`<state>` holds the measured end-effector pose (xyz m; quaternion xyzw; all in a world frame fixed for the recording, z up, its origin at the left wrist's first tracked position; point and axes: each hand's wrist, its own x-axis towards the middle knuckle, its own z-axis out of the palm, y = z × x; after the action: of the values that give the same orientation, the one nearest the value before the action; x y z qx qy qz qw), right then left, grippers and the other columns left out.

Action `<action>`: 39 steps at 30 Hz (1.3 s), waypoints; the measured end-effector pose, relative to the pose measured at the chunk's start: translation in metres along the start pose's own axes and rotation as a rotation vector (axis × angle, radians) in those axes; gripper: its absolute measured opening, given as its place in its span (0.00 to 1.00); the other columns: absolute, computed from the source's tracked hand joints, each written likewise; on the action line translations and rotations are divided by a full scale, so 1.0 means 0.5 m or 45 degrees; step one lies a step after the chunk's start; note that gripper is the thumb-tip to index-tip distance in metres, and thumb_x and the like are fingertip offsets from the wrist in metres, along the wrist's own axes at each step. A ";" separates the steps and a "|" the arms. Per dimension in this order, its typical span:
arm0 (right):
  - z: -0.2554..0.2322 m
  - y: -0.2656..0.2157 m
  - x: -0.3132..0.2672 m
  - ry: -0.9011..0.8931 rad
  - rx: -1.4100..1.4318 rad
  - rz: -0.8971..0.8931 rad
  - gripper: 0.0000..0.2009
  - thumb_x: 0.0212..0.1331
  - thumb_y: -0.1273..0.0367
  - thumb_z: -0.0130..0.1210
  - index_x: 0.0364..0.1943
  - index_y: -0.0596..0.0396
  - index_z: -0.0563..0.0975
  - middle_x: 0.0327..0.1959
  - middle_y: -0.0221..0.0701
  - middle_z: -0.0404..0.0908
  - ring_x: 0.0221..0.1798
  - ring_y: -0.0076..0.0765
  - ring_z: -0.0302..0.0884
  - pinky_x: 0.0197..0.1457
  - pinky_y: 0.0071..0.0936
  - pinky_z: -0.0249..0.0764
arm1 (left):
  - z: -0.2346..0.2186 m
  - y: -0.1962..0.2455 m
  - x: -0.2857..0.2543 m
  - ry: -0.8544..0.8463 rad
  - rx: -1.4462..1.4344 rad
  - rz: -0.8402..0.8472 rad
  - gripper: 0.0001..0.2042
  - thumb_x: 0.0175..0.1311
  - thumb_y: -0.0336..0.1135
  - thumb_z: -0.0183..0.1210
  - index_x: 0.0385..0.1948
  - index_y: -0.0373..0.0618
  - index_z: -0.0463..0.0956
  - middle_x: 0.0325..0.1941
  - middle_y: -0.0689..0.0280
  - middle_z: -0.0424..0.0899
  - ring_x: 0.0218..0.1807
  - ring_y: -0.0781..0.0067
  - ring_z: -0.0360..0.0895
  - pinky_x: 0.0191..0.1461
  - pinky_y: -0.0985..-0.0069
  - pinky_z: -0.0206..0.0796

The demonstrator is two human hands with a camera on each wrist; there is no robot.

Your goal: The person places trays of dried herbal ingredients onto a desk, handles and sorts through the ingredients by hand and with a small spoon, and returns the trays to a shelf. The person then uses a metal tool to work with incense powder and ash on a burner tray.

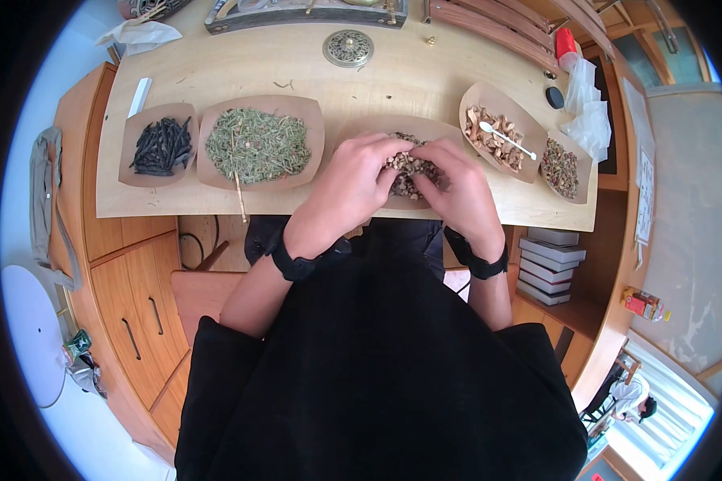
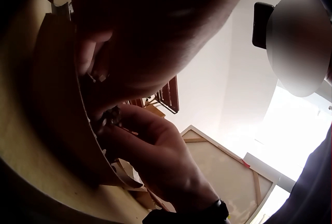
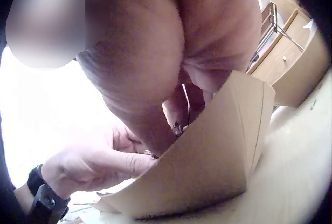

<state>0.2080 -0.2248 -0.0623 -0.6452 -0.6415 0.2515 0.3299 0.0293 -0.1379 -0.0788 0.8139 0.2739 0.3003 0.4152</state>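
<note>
Matt brown paper tray [image 1: 353, 132], smooth pale wood table [image 1: 409, 72], ornate metal lid [image 1: 348, 48]

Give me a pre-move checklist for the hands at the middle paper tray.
1. Both hands over the middle tray: ok.
2. Left hand fingers in the brown pieces: ok.
3. Right hand pinching pieces: ok.
4. Tray fully on the table: cannot tell, its near edge is hidden.
5. Green herb tray apart from the hands: ok.
6. White spoon resting in the right-side tray, untouched: ok.
</note>
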 end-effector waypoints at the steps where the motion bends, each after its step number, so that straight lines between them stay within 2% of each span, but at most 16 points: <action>1: -0.002 -0.001 -0.001 0.040 0.026 -0.010 0.16 0.55 0.79 0.64 0.49 0.59 0.83 0.44 0.42 0.83 0.42 0.51 0.84 0.45 0.37 0.80 | 0.001 0.000 0.000 0.000 0.000 0.000 0.17 0.56 0.19 0.63 0.50 0.37 0.83 0.46 0.50 0.87 0.46 0.45 0.85 0.51 0.62 0.77; 3: -0.007 -0.004 -0.003 0.082 0.052 -0.017 0.15 0.55 0.79 0.64 0.49 0.59 0.83 0.43 0.41 0.84 0.42 0.49 0.85 0.44 0.36 0.80 | 0.004 0.002 -0.002 0.057 -0.087 -0.013 0.18 0.59 0.19 0.63 0.52 0.38 0.84 0.48 0.51 0.88 0.46 0.50 0.86 0.50 0.66 0.78; 4: -0.011 -0.008 -0.003 0.099 0.073 -0.008 0.15 0.57 0.79 0.64 0.49 0.59 0.83 0.44 0.40 0.84 0.42 0.45 0.86 0.44 0.34 0.81 | 0.002 0.007 -0.002 0.056 -0.087 -0.012 0.18 0.59 0.19 0.63 0.52 0.38 0.84 0.48 0.51 0.88 0.46 0.50 0.86 0.50 0.66 0.78; 8: -0.015 -0.013 -0.001 0.203 0.154 -0.026 0.13 0.60 0.79 0.65 0.49 0.58 0.84 0.44 0.35 0.86 0.42 0.35 0.87 0.45 0.29 0.83 | -0.002 0.024 0.000 0.092 -0.167 -0.051 0.17 0.63 0.20 0.63 0.54 0.40 0.84 0.47 0.53 0.89 0.44 0.61 0.88 0.48 0.71 0.78; 10: -0.015 -0.014 -0.002 0.234 0.195 -0.020 0.12 0.61 0.78 0.65 0.49 0.58 0.84 0.44 0.34 0.87 0.42 0.33 0.87 0.45 0.28 0.84 | -0.001 0.031 0.002 0.131 -0.210 -0.023 0.17 0.64 0.21 0.63 0.55 0.41 0.84 0.47 0.54 0.90 0.43 0.65 0.89 0.48 0.73 0.79; 12: -0.016 -0.013 -0.002 0.264 0.236 -0.012 0.12 0.61 0.78 0.65 0.49 0.57 0.84 0.43 0.34 0.88 0.41 0.32 0.87 0.45 0.28 0.85 | -0.005 0.039 0.002 0.103 -0.289 -0.114 0.14 0.67 0.23 0.64 0.54 0.40 0.85 0.46 0.55 0.91 0.43 0.68 0.89 0.48 0.73 0.79; 21: -0.022 -0.009 -0.002 0.246 0.305 -0.033 0.08 0.64 0.78 0.63 0.46 0.58 0.85 0.41 0.34 0.88 0.41 0.30 0.87 0.43 0.26 0.84 | -0.007 0.034 0.003 0.127 -0.298 -0.049 0.11 0.69 0.25 0.64 0.51 0.36 0.85 0.48 0.53 0.90 0.48 0.65 0.89 0.51 0.72 0.79; 25: -0.023 -0.003 0.001 0.166 0.197 -0.099 0.09 0.66 0.75 0.63 0.48 0.57 0.85 0.43 0.36 0.88 0.41 0.34 0.87 0.45 0.27 0.84 | -0.002 0.010 -0.002 0.170 -0.155 0.053 0.11 0.68 0.25 0.64 0.50 0.35 0.84 0.50 0.52 0.89 0.50 0.58 0.89 0.55 0.70 0.78; 27: -0.028 -0.005 -0.002 0.107 0.182 -0.098 0.09 0.67 0.74 0.63 0.49 0.57 0.85 0.45 0.37 0.88 0.41 0.36 0.88 0.47 0.29 0.84 | -0.008 0.008 -0.011 0.115 -0.076 0.034 0.15 0.63 0.26 0.67 0.52 0.37 0.84 0.54 0.54 0.87 0.55 0.53 0.85 0.59 0.66 0.76; 28: -0.034 -0.015 -0.004 0.056 0.175 0.008 0.11 0.65 0.72 0.65 0.50 0.57 0.85 0.48 0.38 0.87 0.44 0.40 0.87 0.49 0.32 0.83 | -0.017 0.012 -0.017 0.113 -0.077 0.030 0.15 0.63 0.26 0.67 0.52 0.37 0.84 0.54 0.54 0.87 0.55 0.53 0.85 0.59 0.66 0.76; 29: -0.038 -0.020 -0.005 0.007 0.166 0.111 0.13 0.63 0.70 0.67 0.51 0.56 0.85 0.51 0.40 0.86 0.47 0.44 0.87 0.52 0.35 0.83 | -0.031 0.022 -0.020 0.008 0.104 0.015 0.18 0.60 0.27 0.68 0.54 0.38 0.82 0.55 0.55 0.85 0.57 0.52 0.82 0.61 0.64 0.75; 30: -0.040 -0.018 -0.006 0.006 0.167 0.111 0.13 0.63 0.70 0.67 0.51 0.56 0.85 0.51 0.40 0.86 0.47 0.44 0.87 0.52 0.35 0.83 | -0.038 0.027 -0.021 -0.097 0.285 0.000 0.22 0.57 0.28 0.69 0.56 0.39 0.81 0.57 0.57 0.82 0.58 0.52 0.79 0.63 0.62 0.73; 32: -0.041 -0.014 -0.007 -0.077 -0.215 0.020 0.23 0.55 0.68 0.71 0.56 0.55 0.82 0.57 0.40 0.82 0.55 0.49 0.83 0.58 0.39 0.81 | -0.031 0.017 -0.024 -0.139 0.314 -0.025 0.24 0.56 0.28 0.70 0.57 0.40 0.80 0.56 0.58 0.81 0.59 0.52 0.77 0.64 0.62 0.71; 33: -0.035 -0.009 -0.007 -0.078 -0.215 0.018 0.23 0.55 0.68 0.71 0.56 0.55 0.82 0.57 0.40 0.82 0.55 0.49 0.83 0.58 0.39 0.81 | -0.026 0.011 -0.024 -0.182 0.341 -0.050 0.26 0.54 0.28 0.70 0.58 0.40 0.79 0.55 0.59 0.79 0.60 0.52 0.75 0.65 0.61 0.70; 35: -0.020 0.003 -0.003 -0.076 -0.245 -0.066 0.30 0.49 0.68 0.72 0.60 0.55 0.79 0.57 0.40 0.80 0.58 0.53 0.80 0.60 0.40 0.79 | -0.017 0.007 -0.022 -0.173 0.348 -0.052 0.26 0.54 0.27 0.70 0.59 0.39 0.78 0.55 0.58 0.78 0.60 0.51 0.75 0.65 0.61 0.69; 39: 0.000 -0.006 0.003 -0.090 -0.192 -0.011 0.29 0.49 0.72 0.69 0.60 0.56 0.78 0.55 0.41 0.80 0.57 0.54 0.79 0.60 0.41 0.79 | -0.002 -0.005 -0.012 -0.140 0.246 -0.030 0.25 0.54 0.22 0.67 0.57 0.35 0.77 0.52 0.55 0.78 0.58 0.49 0.76 0.63 0.60 0.70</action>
<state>0.2059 -0.2232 -0.0599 -0.6561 -0.6727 0.2236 0.2587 0.0242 -0.1405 -0.0821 0.8620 0.2882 0.2225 0.3527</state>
